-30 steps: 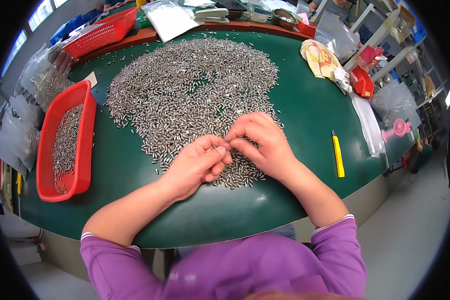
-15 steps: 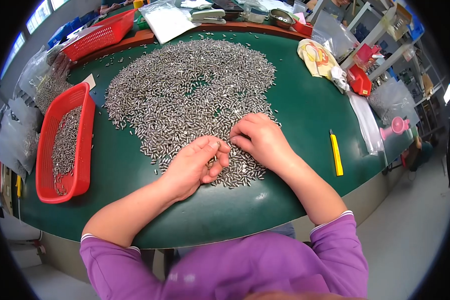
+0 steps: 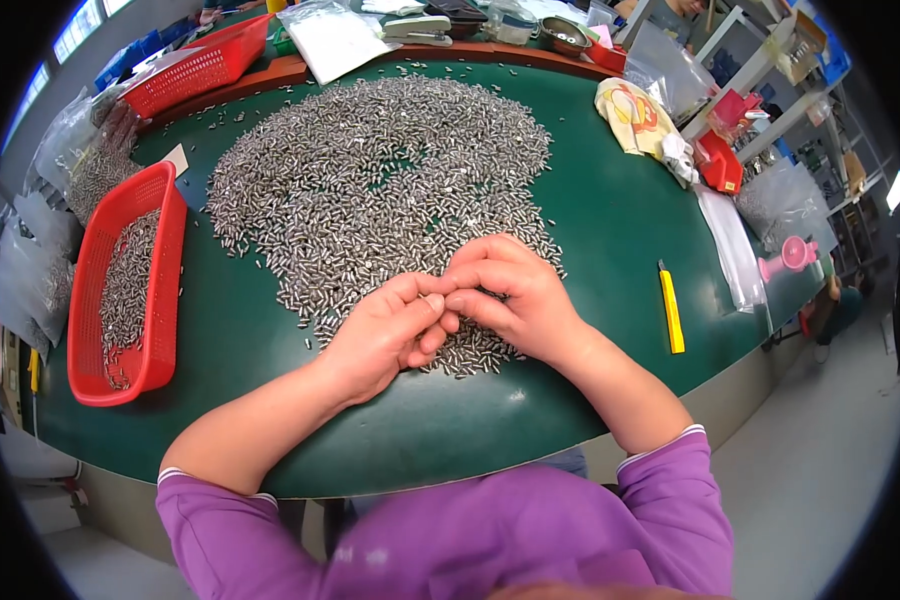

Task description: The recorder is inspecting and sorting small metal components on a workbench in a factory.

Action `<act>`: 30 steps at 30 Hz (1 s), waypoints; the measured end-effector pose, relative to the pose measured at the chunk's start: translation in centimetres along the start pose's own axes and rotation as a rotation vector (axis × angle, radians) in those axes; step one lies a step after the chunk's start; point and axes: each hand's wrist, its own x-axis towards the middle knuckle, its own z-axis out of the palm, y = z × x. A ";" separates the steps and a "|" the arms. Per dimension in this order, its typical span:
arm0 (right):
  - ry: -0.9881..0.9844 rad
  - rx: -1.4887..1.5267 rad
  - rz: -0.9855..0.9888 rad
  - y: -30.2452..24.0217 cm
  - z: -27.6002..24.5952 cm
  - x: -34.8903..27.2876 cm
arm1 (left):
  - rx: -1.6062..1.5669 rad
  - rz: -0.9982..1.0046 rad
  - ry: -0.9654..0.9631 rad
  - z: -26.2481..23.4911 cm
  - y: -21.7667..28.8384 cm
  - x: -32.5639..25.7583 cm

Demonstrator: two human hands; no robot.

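A broad pile of small silvery metal cylinders [image 3: 370, 140] covers the middle of the green table. Over its near edge my two hands meet fingertip to fingertip. My left hand [image 3: 385, 335] is closed, thumb against forefinger, with the other fingers curled in. My right hand [image 3: 515, 300] pinches with thumb and forefinger right against the left thumb tip. Whatever sits between the fingertips is too small and too covered to make out. More of the cylinders [image 3: 470, 352] lie below and between the hands.
A red plastic basket [image 3: 177, 290] holding similar metal pieces stands at the left, beside filled plastic bags [image 3: 35, 270]. A yellow cutter knife [image 3: 671, 310] lies to the right. Farther right are a cloth [image 3: 630, 115], a red bin [image 3: 718, 160] and a pink fan-like object [image 3: 792, 256].
My right hand has come up from the pile and moved slightly left, so its fingertips now touch those of my left hand. The left hand has stayed nearly in place.
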 end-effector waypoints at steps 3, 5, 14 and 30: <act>-0.035 0.186 0.108 0.4 -0.3 0.2 | 0.002 0.026 -0.063 -0.6 0.1 0.2; -0.010 0.050 0.167 0.6 -0.4 0.3 | -0.034 0.026 -0.048 -0.8 0.1 0.2; -0.134 -0.317 0.166 1.9 0.1 -0.4 | -0.070 -0.015 -0.055 -0.7 0.3 0.0; -0.118 -0.304 0.169 1.7 -0.1 -0.4 | -0.097 0.014 -0.024 -0.6 0.3 0.0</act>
